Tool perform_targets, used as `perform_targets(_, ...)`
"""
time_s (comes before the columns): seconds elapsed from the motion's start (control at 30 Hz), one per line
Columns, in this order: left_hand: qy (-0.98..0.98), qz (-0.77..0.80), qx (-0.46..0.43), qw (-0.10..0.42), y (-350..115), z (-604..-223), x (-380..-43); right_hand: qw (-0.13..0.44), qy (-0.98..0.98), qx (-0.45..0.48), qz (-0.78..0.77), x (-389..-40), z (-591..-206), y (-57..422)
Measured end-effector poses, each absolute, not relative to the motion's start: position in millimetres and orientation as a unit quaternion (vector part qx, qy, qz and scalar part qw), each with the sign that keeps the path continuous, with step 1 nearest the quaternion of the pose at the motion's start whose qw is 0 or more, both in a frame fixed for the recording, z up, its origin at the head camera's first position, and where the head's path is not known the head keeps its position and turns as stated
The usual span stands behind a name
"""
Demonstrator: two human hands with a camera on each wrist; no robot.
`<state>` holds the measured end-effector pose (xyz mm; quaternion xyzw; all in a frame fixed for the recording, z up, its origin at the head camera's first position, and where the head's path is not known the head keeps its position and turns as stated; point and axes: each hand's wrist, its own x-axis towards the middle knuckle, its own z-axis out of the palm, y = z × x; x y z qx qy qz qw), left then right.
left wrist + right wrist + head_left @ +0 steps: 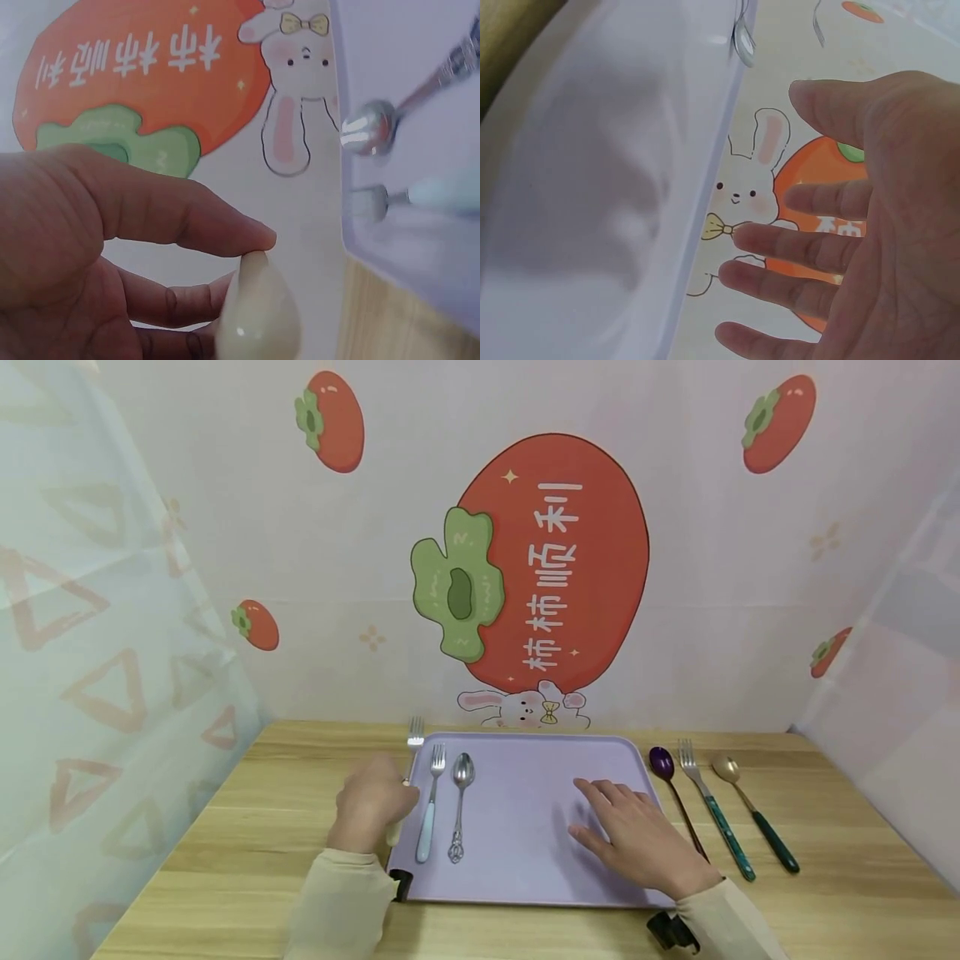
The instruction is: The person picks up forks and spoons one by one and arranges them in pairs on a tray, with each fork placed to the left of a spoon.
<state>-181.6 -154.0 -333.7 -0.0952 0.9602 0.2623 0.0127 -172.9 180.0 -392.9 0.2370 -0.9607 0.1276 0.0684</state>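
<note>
My left hand (372,802) pinches a fork (416,733) with a cream handle, over the left edge of the lilac tray (525,868). In the left wrist view the rounded end of the cream handle (259,322) shows beneath the thumb and finger. On the tray's left side lie a fork with a pale blue handle (426,831) and a silver spoon (462,772) with an ornate handle. Above the tray's right part my right hand (641,839) hovers with its fingers spread, holding nothing; the right wrist view shows its palm (907,217).
Right of the tray lie a purple spoon (662,764), a fork with a green patterned handle (722,822) and a gold spoon with a dark green handle (772,842). They rest on a wooden table (247,860). A printed cloth (697,652) hangs behind.
</note>
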Motion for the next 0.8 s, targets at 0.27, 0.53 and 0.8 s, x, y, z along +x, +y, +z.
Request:
perform_targets(0.27, 0.957, 0.279, -0.083, 0.006, -125, -334, -185, 0.065, -0.962, 0.233, 0.128, -173, -391, 179)
perform_targets(0.53, 0.959, 0.275, -0.070, 0.000, -96, -339, -191, 0.069, -0.961, 0.237, 0.124, -173, -392, 180)
perform_targets(0.8, 0.957, 0.284, -0.062, -0.004, -75, -346, -191, 0.075, -0.959, 0.244, 0.123, -172, -392, 180)
